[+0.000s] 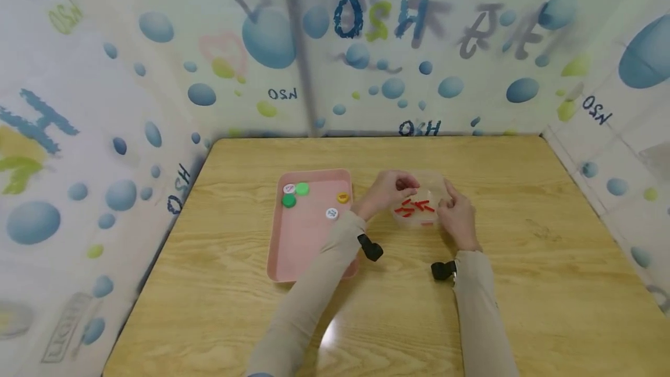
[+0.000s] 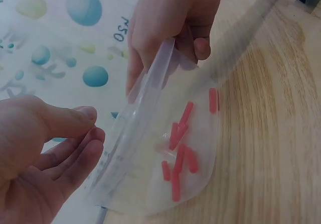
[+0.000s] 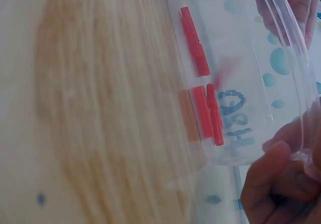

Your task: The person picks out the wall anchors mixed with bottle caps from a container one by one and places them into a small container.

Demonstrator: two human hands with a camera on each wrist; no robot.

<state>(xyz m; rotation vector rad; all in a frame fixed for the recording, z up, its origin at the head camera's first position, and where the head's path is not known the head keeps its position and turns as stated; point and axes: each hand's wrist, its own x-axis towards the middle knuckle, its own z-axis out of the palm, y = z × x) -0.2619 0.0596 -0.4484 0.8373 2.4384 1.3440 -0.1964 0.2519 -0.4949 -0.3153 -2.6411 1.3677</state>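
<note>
A clear plastic container (image 1: 437, 182) tilts over the table, with several short red sticks (image 2: 179, 158) lying inside it. My right hand (image 1: 460, 219) grips its rim, thumb on one side of the wall and fingers on the other. Across the opening, my left hand (image 1: 386, 192) hovers at the container's left edge. Its thumb (image 2: 83, 116) and index fingertips come close together, and no object shows between them. In the right wrist view, a blurred red streak (image 3: 228, 71) appears above the sticks.
Left of the container lies a pink tray (image 1: 285, 249), partly covered by the left forearm. It carries several round caps, among them a dark green cap (image 1: 289, 200), a yellow cap (image 1: 342, 197) and a white cap (image 1: 331, 213). Patterned curtains (image 1: 366, 74) enclose the wooden table (image 1: 209, 284).
</note>
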